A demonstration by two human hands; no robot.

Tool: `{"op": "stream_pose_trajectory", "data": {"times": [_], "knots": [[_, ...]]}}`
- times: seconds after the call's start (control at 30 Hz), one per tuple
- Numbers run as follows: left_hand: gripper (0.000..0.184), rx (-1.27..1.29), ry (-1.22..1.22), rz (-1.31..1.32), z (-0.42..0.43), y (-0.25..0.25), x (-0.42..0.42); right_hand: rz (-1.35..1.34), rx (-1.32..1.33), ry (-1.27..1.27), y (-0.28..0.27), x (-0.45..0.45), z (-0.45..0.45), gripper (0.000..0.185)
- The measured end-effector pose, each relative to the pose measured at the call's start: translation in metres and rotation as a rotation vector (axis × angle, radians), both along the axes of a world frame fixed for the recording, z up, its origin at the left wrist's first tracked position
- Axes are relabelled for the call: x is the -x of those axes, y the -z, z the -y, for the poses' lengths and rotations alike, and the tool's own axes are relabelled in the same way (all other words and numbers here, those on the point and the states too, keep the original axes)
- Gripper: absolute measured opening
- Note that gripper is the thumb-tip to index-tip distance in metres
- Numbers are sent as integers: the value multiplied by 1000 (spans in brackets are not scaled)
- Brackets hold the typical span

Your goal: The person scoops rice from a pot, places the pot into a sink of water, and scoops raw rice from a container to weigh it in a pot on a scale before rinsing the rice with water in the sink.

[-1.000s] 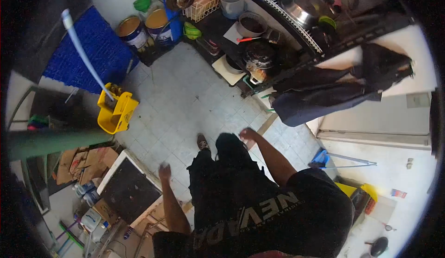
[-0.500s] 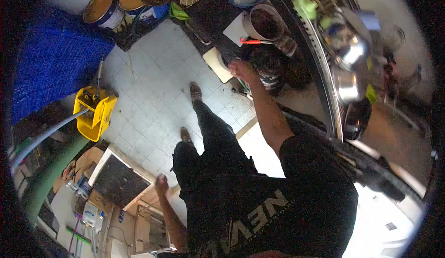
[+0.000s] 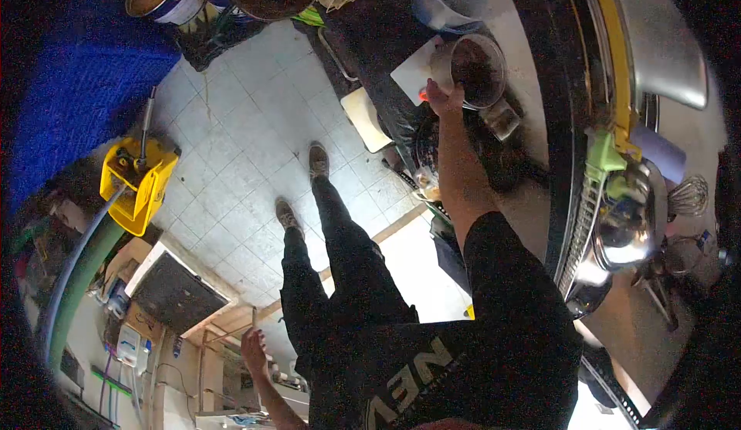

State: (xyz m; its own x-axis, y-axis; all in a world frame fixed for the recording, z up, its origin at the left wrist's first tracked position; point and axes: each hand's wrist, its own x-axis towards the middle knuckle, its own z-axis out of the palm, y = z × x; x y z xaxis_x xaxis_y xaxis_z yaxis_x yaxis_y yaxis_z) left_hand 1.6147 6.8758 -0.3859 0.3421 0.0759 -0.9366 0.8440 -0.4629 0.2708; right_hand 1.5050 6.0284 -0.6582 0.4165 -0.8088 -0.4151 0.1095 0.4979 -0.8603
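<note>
My right hand (image 3: 445,98) reaches out to a clear plastic tub (image 3: 494,96) with dark contents. Its fingers are closed around a tool with an orange handle (image 3: 423,95), whose end sticks out beside the hand. The rest of that tool is hidden. A white board (image 3: 413,73) lies beside the tub, under the hand's reach. My left hand (image 3: 254,353) hangs at the lower left, away from the body. Its fingers are loosely bent and apart, with nothing seen in them.
A yellow mop bucket (image 3: 143,183) stands on the tiled floor at left. A cream board (image 3: 364,120) lies near my feet. At right, a rack (image 3: 577,248) carries metal pots (image 3: 629,233) and a whisk (image 3: 688,196). Large tins (image 3: 181,5) stand at the top left.
My right hand has moved forward from above the cream board to the tub and orange handle. My left hand has shifted down and slightly left in the view. My feet have come closer together.
</note>
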Motion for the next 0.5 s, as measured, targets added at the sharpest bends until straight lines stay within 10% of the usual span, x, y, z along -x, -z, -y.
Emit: {"op": "stream_pose_trajectory", "data": {"times": [0.13, 0.2, 0.27, 0.37, 0.4, 0.5], "knots": [[38, -80, 96, 13, 39, -18, -32, -566, 630, -260, 76, 39, 45, 44], [37, -95, 230, 39, 54, -23, -35, -288, 309, -91, 64, 39, 44, 46], [35, -35, 295, 99, 42, -14, -23, 572, -631, 371, 6, 12, 28, 43], [32, 11, 208, 7, 32, 2, -12, 825, -215, -311, -2, 1, -5, 33], [31, 17, 151, -55, 31, 7, -11, 269, 252, -423, -10, 2, -41, 27], [24, -140, 680, 81, 78, -14, -24, -98, 420, -804, -1, 6, -95, 23]]}}
